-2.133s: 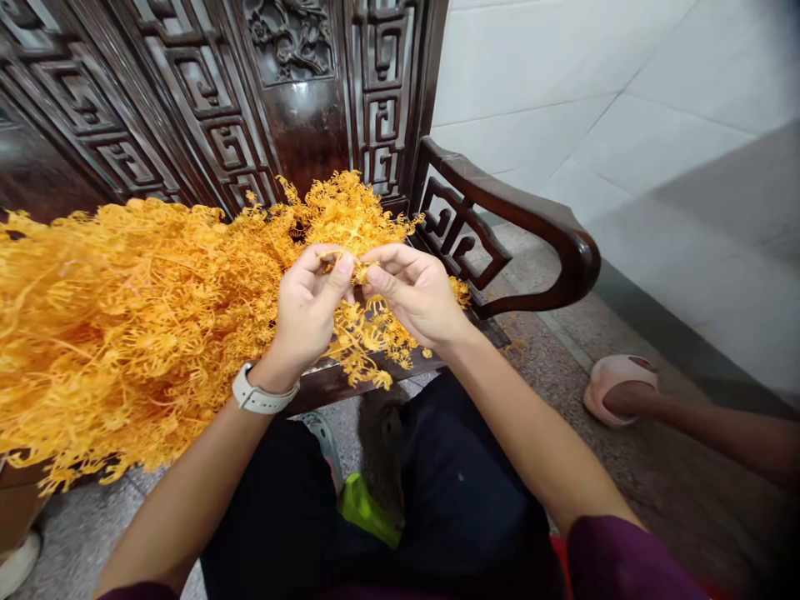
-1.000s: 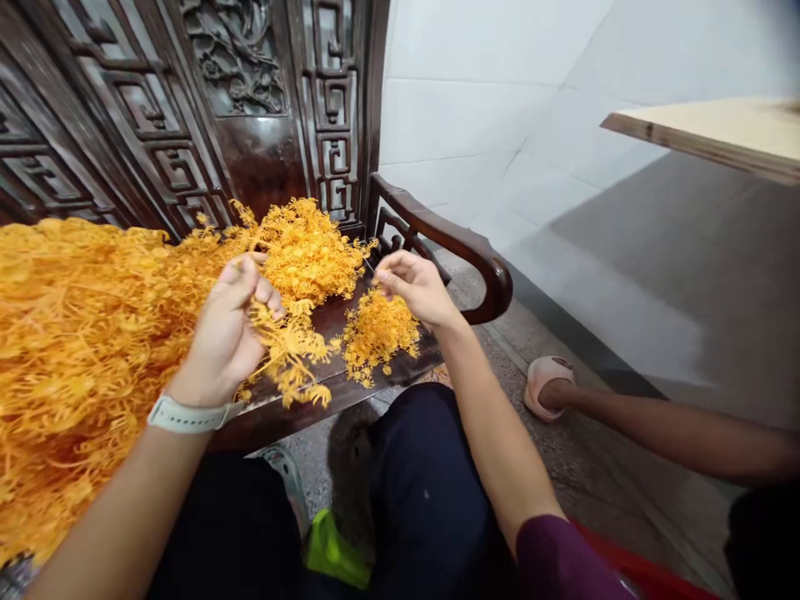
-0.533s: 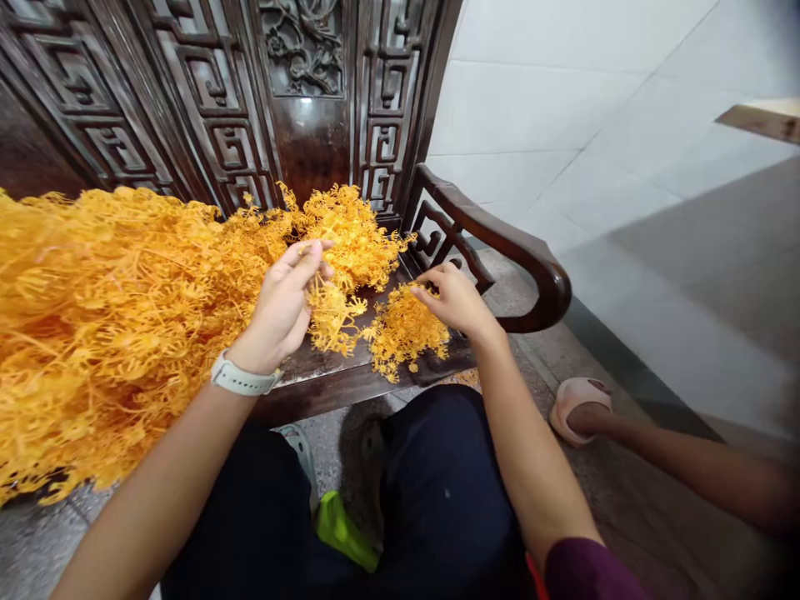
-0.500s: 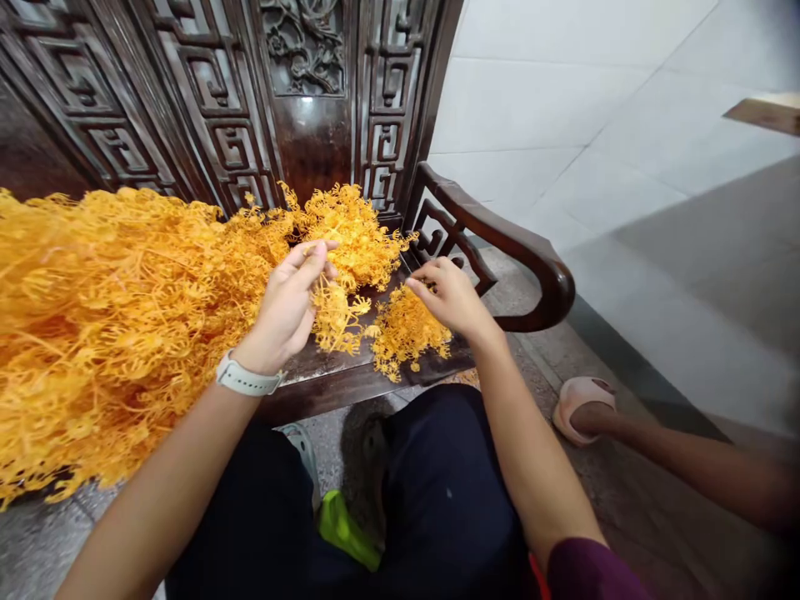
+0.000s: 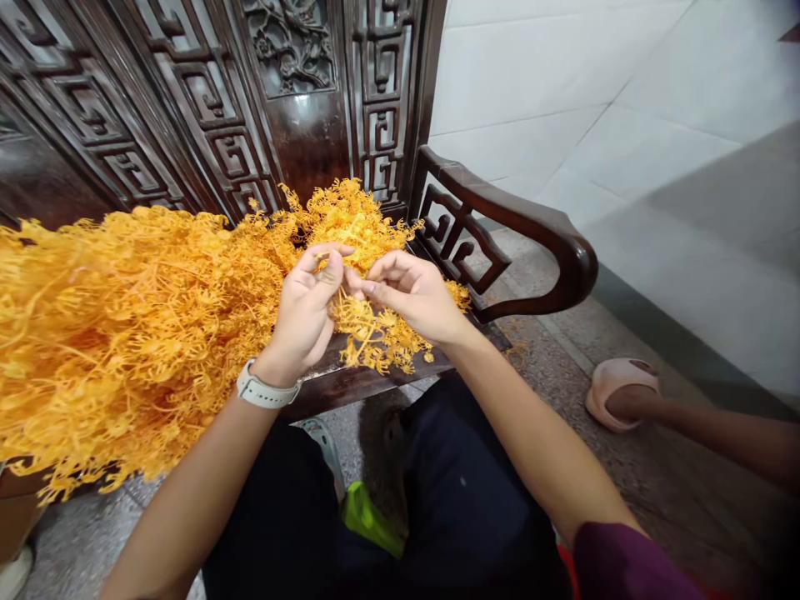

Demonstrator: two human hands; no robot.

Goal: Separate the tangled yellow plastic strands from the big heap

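Observation:
My left hand [image 5: 306, 308], with a pale watch band on the wrist, is closed in a pinch on the stem of an orange plastic flower sprig [image 5: 357, 321]. The sprig's frilly heads hang below the fingers. My right hand [image 5: 417, 298] meets the left fingertips, its thumb and fingers pinched at the sprig's upper part; the exact grip is partly hidden. Beneath and behind the right hand lies a small heap of orange pieces [image 5: 409, 346], partly covered. To the left spreads a large pile of orange sprigs [image 5: 150, 333], continuing to a bunch [image 5: 347, 208] behind the hands.
Everything rests on a dark carved wooden bench [image 5: 312, 146] with a curved armrest [image 5: 525, 212] at right. Another person's foot in a pink slipper [image 5: 622, 392] is on the floor at right. A bright green object [image 5: 372, 517] shows between my knees. Beyond the armrest stands a white wall [image 5: 531, 75].
My right hand has moved left from over the small heap to the sprig in my left hand, and its fingers have closed there. The view has shifted slightly.

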